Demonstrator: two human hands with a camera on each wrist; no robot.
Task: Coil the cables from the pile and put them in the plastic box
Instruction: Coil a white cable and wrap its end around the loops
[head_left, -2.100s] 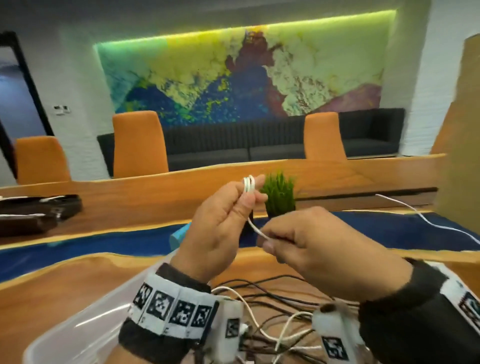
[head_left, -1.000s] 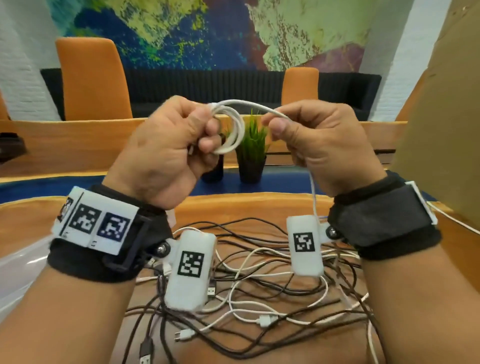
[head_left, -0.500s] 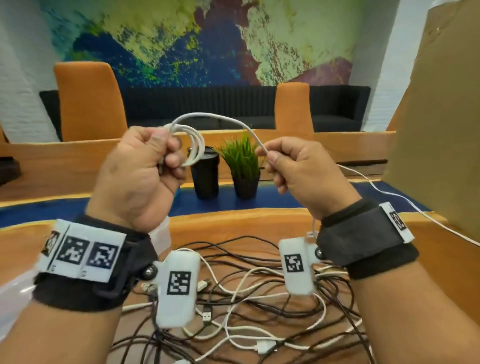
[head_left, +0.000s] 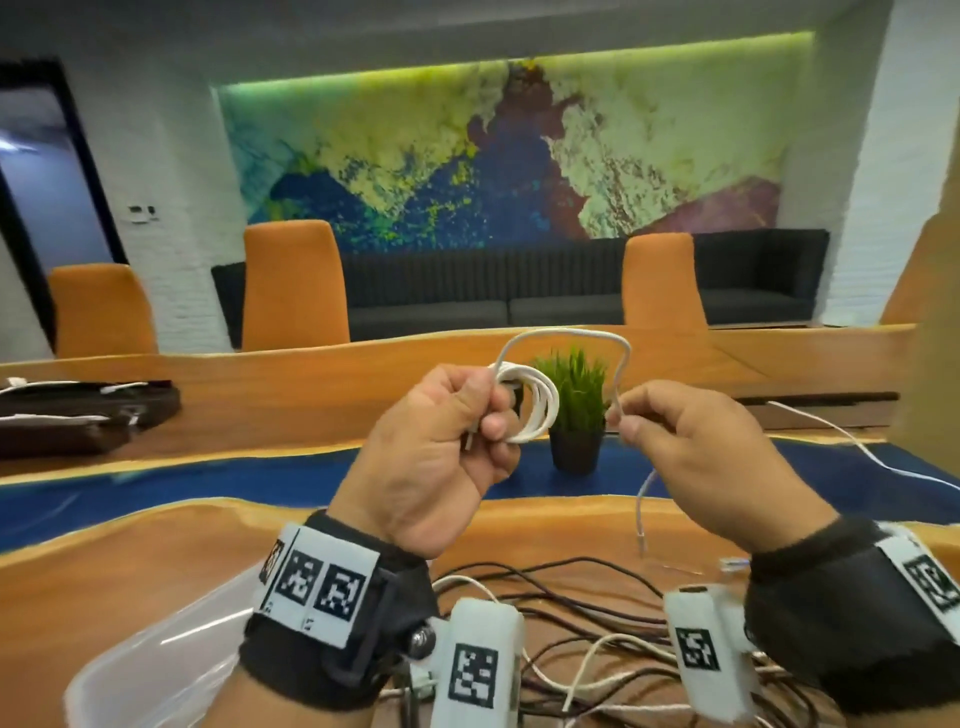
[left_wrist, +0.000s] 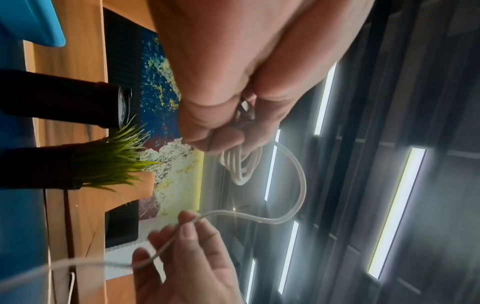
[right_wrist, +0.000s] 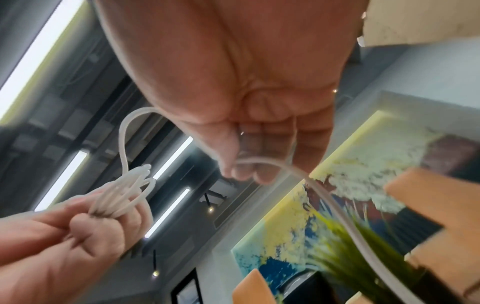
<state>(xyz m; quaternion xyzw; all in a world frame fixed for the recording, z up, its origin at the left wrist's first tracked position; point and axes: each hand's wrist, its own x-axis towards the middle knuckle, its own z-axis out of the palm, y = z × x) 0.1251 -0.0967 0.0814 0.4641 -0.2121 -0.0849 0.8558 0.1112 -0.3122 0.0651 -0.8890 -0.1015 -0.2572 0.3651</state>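
No readable text anywhere; the wrist bands (head_left: 321, 586) carry only square coded markers, perhaps with tiny illegible print.

From the head we look forward and down over both raised hands toward the potted plant (head_left: 575, 410). Each wrist camera sits close under its palm, tilted up at the ceiling lights; both also catch that plant.

White cable (head_left: 540, 410), orange chairs (head_left: 291, 280), green plant (head_left: 574, 387), blue-striped table (head_left: 208, 483)

Glaring ceiling strip lights (left_wrist: 394, 211), blurred wide-angle edges.
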